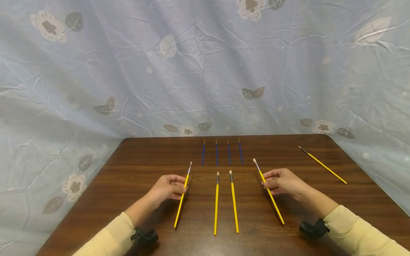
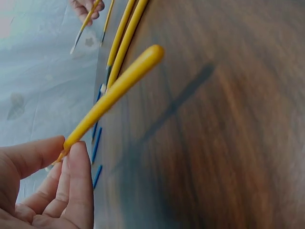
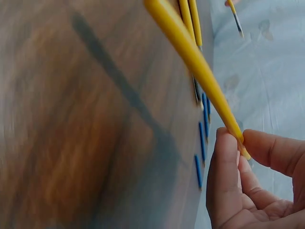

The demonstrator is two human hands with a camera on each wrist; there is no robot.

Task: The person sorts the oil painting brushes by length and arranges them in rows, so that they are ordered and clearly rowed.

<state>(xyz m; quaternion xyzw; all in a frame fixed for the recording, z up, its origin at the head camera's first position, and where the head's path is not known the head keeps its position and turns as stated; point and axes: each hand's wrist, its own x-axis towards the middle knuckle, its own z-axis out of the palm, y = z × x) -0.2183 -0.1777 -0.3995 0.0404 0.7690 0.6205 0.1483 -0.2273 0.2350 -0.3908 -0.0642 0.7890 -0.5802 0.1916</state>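
Between thumb and fingers my left hand (image 1: 169,188) pinches a yellow-handled paintbrush (image 1: 182,202), bristles pointing away. The left wrist view shows its yellow handle (image 2: 114,95) raised, casting a shadow on the table. My right hand (image 1: 282,183) pinches another yellow paintbrush (image 1: 272,200) the same way; in the right wrist view its handle (image 3: 195,59) is also off the table. Between the hands lie two yellow paintbrushes, a left one (image 1: 216,206) and a right one (image 1: 235,206), roughly parallel with bristles toward the far edge.
Several thin blue paintbrushes (image 1: 216,154) lie in a row near the back of the brown wooden table (image 1: 153,151). One more yellow paintbrush (image 1: 326,167) lies slanted at the far right. A patterned pale curtain (image 1: 198,78) hangs behind and beside the table.
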